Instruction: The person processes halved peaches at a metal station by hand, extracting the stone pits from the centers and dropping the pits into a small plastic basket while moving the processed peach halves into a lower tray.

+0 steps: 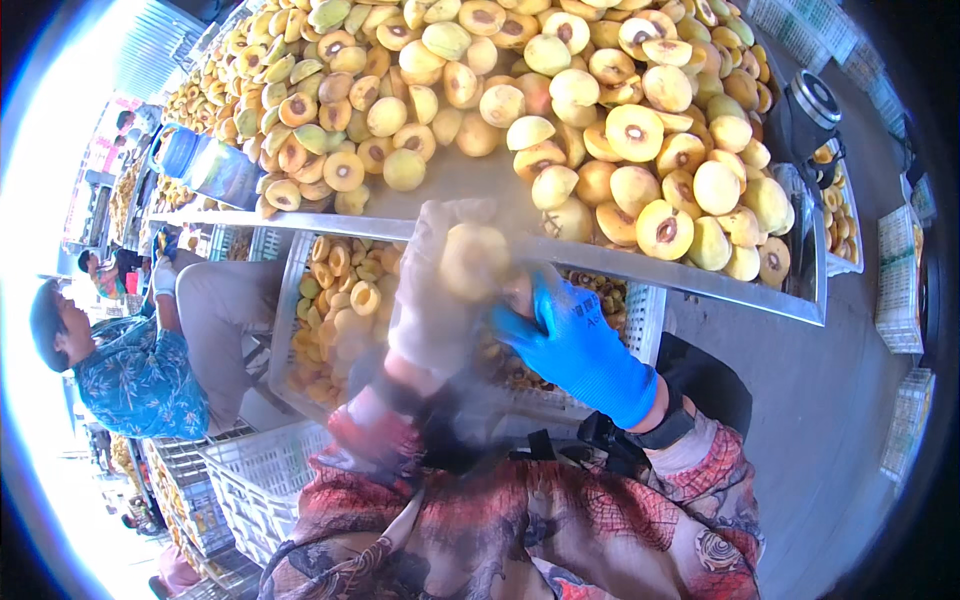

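Observation:
My left hand [439, 300], in a whitish glove and partly blurred, holds a yellow halved fruit [475, 259] just over the table's front edge. Close beside it on the right, my right hand [566, 337] in a blue coated glove has its fingers curled near the fruit; a blur hides whether it grips anything. A large heap of halved yellow stone fruit [634, 133] lies beyond on the metal table [450, 180]. Below the edge, a white crate [281, 352] with pitted halves stands at the left, and dark pits [517, 367] fill a container under my hands.
A raised metal rim [675, 274] runs along the table's front. A blue-lidded plastic jug [180, 154] stands at the left, a dark tumbler [814, 101] at the right. A seated co-worker [135, 375] is on the left, beside an empty white crate [255, 480]. More crates [898, 277] stand right.

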The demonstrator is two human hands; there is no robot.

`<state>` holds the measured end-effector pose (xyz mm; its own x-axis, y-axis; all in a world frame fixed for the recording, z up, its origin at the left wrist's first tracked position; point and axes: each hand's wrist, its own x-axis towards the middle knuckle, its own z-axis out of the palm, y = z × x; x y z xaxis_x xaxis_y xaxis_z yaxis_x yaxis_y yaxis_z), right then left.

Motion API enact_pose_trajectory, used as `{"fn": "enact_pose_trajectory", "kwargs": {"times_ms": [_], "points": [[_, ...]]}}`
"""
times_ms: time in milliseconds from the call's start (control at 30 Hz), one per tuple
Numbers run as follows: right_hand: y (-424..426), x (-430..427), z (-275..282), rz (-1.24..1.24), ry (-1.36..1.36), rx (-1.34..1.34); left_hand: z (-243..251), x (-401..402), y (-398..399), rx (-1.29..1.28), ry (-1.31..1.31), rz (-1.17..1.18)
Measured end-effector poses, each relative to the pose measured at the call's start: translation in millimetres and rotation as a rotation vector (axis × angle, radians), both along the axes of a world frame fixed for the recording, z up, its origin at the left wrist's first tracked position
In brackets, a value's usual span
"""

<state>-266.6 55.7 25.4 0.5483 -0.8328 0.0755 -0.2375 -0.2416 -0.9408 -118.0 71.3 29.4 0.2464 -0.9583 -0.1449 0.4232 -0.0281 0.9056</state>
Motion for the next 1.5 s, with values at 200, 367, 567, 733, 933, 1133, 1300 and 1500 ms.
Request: {"fn": "enact_pose_trajectory", "kwargs": {"times_ms": [200,367,567,733,933,1133,1300,1500], "points": [[5.1,5.2,-18.3,0.009,-0.010,-0.180,-6.8,-4.0,8.4,-0.102,-0.548,0.110],[10.2,2.3,-15.5,0.071,-0.003,-0.184,-13.9,-2.8,11.7,-0.072,-0.597,0.166],[21.0,0.8,-22.9,0.074,-0.048,-0.252,-2.3,-5.2,21.3,-0.059,-0.668,0.034],[26.7,2.3,-27.5,0.128,-0.064,-0.226,-14.4,-3.0,26.9,-0.227,-0.818,0.057],[37.2,6.3,-34.1,0.080,-0.100,-0.130,-5.8,0.4,29.5,-0.063,-0.402,0.010],[26.2,10.6,-13.6,0.154,-0.380,0.663,7.6,-12.4,27.4,-0.114,-0.294,0.075],[27.8,9.7,-31.1,0.218,-0.312,0.638,-6.0,-18.0,25.4,-0.124,-0.355,0.176],[31.8,5.6,-17.0,0.277,-0.347,0.944,3.3,1.1,24.0,-0.012,-0.304,-0.145]]}}
